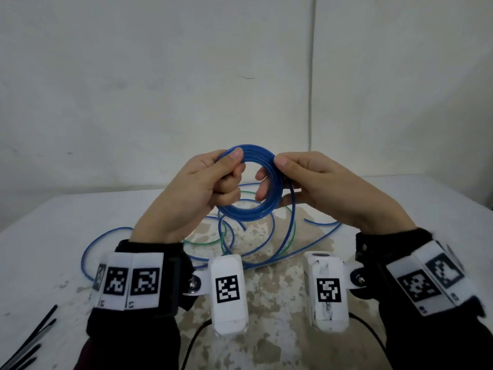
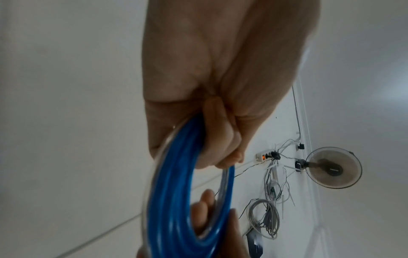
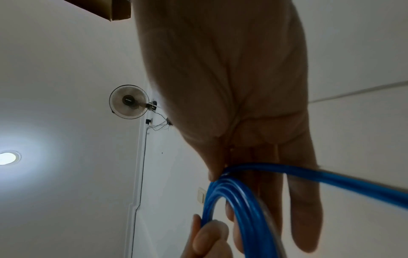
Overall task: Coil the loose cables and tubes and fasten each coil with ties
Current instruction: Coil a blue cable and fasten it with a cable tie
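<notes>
- My left hand (image 1: pixel 197 193) is raised above the white, stained table (image 1: pixel 266 276), thumb and curled fingers clamping the left side of the round coil of translucent blue plastic tube (image 1: pixel 262 209).
- My right hand (image 1: pixel 328 188) pinches the coil's right side, thumb on top.
- The coil stands upright between both hands; its loose tail drops to the table.
- Black ties (image 1: pixel 29 340) near the table's left edge are cut off.
</notes>
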Demonstrator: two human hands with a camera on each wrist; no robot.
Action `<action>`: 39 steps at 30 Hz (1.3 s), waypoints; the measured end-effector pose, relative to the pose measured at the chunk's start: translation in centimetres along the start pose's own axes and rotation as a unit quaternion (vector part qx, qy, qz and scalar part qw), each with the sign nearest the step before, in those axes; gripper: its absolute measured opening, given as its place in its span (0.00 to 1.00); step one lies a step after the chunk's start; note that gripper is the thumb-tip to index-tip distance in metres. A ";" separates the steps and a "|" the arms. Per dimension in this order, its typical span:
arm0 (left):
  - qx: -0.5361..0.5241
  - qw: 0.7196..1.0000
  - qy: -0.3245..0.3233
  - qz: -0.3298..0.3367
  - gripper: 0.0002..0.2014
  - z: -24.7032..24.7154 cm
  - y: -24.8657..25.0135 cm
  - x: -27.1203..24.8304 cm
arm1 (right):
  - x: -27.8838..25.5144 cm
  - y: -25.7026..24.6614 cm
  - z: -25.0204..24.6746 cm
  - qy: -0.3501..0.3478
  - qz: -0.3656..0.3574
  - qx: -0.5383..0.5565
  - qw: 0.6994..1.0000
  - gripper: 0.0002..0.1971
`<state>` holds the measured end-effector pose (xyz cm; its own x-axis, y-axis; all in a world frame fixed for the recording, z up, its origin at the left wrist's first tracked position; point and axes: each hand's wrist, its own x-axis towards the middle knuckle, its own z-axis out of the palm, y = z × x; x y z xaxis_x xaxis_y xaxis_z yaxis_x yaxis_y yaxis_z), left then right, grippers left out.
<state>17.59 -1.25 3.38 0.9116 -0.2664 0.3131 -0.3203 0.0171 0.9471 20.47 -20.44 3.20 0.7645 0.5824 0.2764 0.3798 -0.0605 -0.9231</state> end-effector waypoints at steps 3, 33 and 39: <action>-0.003 1.000 0.013 0.017 0.14 0.4 -0.1 0.1 | -0.1 -0.2 0.0 0.019 -0.011 0.008 1.000 0.18; -0.082 0.995 0.036 0.034 0.16 1.2 0.3 0.5 | 0.6 -1.0 1.4 0.081 -0.006 0.131 0.988 0.20; -0.058 0.996 -0.048 -0.041 0.17 1.1 0.2 0.4 | 0.3 -1.1 1.4 0.067 0.007 0.096 0.993 0.19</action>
<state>17.59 -2.37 3.59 0.9030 -0.3615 0.2320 -0.2091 0.1018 0.9726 19.58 -19.08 3.97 0.8370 0.4679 0.2837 0.2716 0.0950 -0.9577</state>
